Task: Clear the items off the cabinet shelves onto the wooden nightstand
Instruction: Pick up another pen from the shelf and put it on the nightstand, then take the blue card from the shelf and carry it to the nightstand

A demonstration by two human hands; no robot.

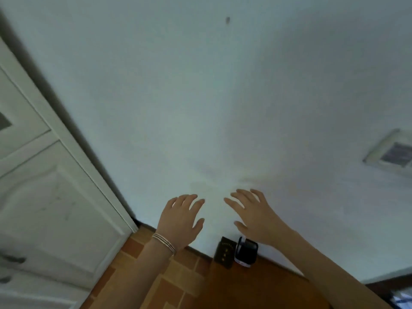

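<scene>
My left hand (180, 221), with thin bracelets on the wrist, and my right hand (254, 217) are both raised in front of a white wall with fingers spread and nothing in them. Below them the wooden nightstand (267, 288) shows its brown top against the wall. On it stand a small dark box with gold marks (224, 252) and a dark container with a white base (246, 252), side by side at the wall. The white cabinet (51, 208) fills the left side with its doors closed; its shelves are hidden.
A white wall (223, 108) takes up most of the view. A wall plate (390, 152) sits at the right. Orange-brown floor tiles (156, 275) lie between the cabinet and the nightstand. Something pale shows at the bottom right corner.
</scene>
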